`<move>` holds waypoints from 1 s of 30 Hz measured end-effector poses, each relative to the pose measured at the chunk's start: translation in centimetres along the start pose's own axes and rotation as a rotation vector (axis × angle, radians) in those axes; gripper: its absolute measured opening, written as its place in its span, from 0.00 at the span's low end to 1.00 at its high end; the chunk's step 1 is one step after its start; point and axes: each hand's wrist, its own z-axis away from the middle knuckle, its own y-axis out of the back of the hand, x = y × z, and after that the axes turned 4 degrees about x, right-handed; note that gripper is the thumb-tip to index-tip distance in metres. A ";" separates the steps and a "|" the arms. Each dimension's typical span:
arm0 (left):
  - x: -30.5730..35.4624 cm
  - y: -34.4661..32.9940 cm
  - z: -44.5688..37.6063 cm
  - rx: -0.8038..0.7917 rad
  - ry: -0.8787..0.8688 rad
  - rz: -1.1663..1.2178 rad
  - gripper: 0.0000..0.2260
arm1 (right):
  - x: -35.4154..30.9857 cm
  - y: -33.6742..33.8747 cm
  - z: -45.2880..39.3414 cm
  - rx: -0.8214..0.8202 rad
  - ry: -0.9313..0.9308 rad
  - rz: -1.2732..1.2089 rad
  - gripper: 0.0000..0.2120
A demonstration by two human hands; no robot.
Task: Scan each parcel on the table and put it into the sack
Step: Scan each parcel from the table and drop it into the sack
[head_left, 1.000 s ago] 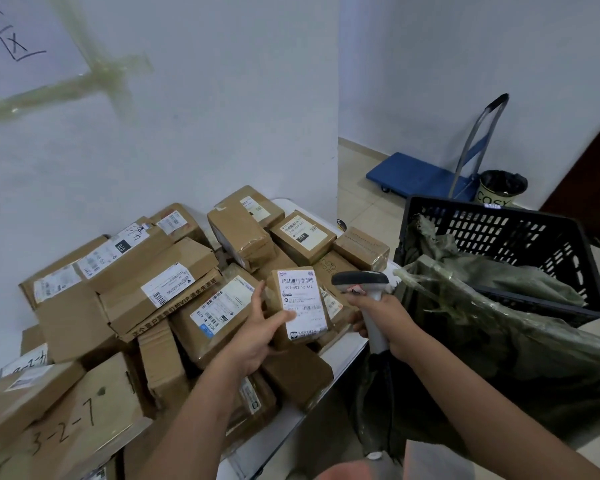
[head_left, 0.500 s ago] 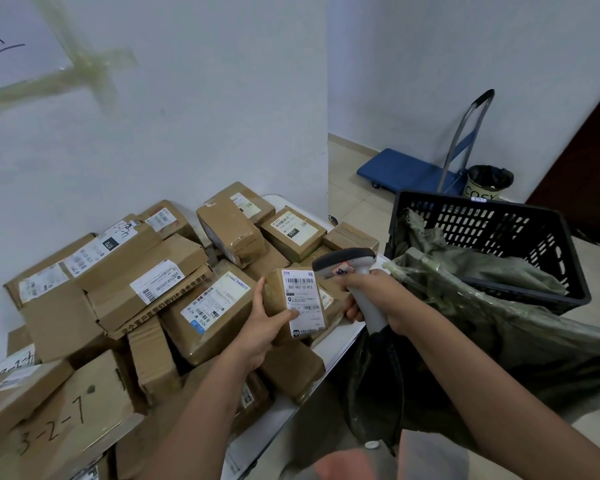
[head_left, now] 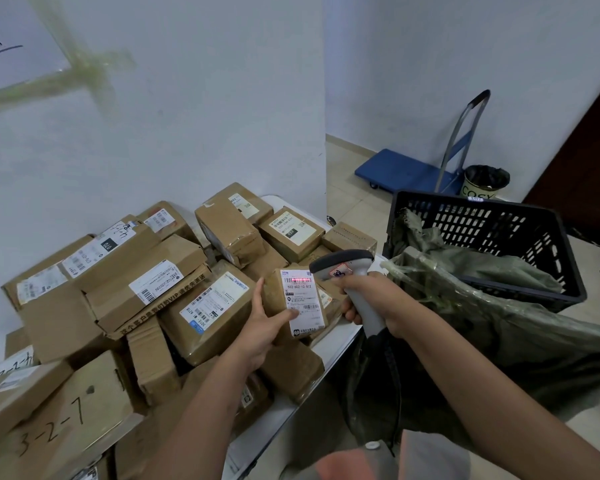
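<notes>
A small brown parcel (head_left: 293, 301) is held upright above the near edge of the table (head_left: 329, 348) by the left hand (head_left: 262, 327), whose thumb is pressed on the white label (head_left: 302, 299) while the fingers are curled round the far side. A red scan line is seen across the barcode at the top of that label. A grey scanner (head_left: 352, 282) is gripped by its handle in the right hand (head_left: 374, 299), all fingers being wrapped round it, and its head is pointed at the label from just beside the parcel. Behind and to the left of the held parcel, a heap of cardboard boxes (head_left: 136, 292) is piled on the table against the white wall (head_left: 187, 116); most are marked with printed labels, and one in the near left corner is marked by hand with "3-2-7". To the right of the table, a dark green sack (head_left: 499, 327) is shown hanging open, its upper edge draped into a black plastic crate (head_left: 492, 233). On the tiled floor further back, a blue hand trolley (head_left: 413, 171) is parked by the wall, with a small lined bin (head_left: 485, 181) just beside it.
</notes>
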 end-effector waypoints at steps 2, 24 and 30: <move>-0.1 0.1 0.0 0.000 -0.001 -0.011 0.46 | 0.0 0.0 0.1 -0.005 0.002 0.002 0.09; -0.3 -4.3 -0.4 -0.283 0.036 -0.140 0.35 | 7.9 8.0 -3.3 0.372 -0.208 -0.267 0.12; -3.9 -9.8 -0.7 -0.436 0.290 -0.167 0.27 | 14.2 13.1 -2.5 0.520 -0.343 -0.323 0.14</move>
